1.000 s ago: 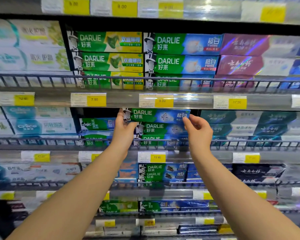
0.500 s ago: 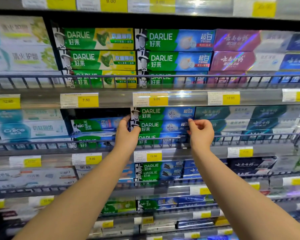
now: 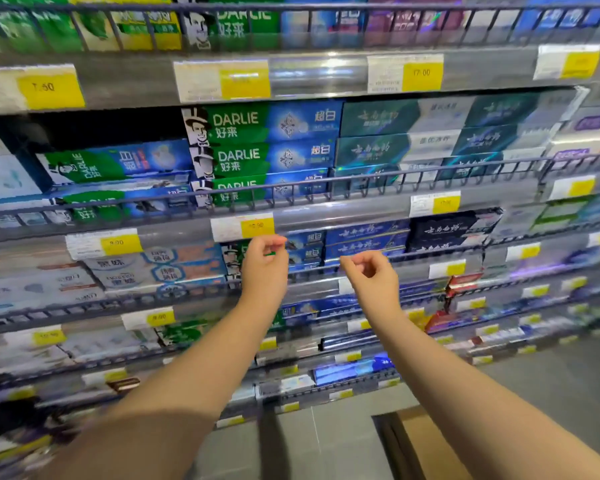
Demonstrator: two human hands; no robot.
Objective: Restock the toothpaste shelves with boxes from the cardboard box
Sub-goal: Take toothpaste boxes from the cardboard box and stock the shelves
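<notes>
A stack of three green-and-blue Darlie toothpaste boxes (image 3: 257, 140) stands on the second shelf behind a wire rail (image 3: 378, 178). The top box (image 3: 243, 122) lies flush with the two under it. My left hand (image 3: 264, 271) and my right hand (image 3: 373, 277) hover in front of a lower shelf, below the stack and apart from it. Their fingers are loosely curled and hold nothing. A corner of the open cardboard box (image 3: 426, 441) shows on the floor at the bottom right; its contents are out of view.
Left of the stack, a Darlie box (image 3: 118, 162) lies flat on a lower pile, with a dark gap (image 3: 94, 128) above it. Dark green boxes (image 3: 413, 133) fill the shelf to the right. Price tags (image 3: 246, 81) line the shelf edges. Grey floor (image 3: 326, 445) lies below.
Both hands have let go of the top Darlie box and come down and back from the shelf. The view has tilted downward, bringing the floor and cardboard box into sight.
</notes>
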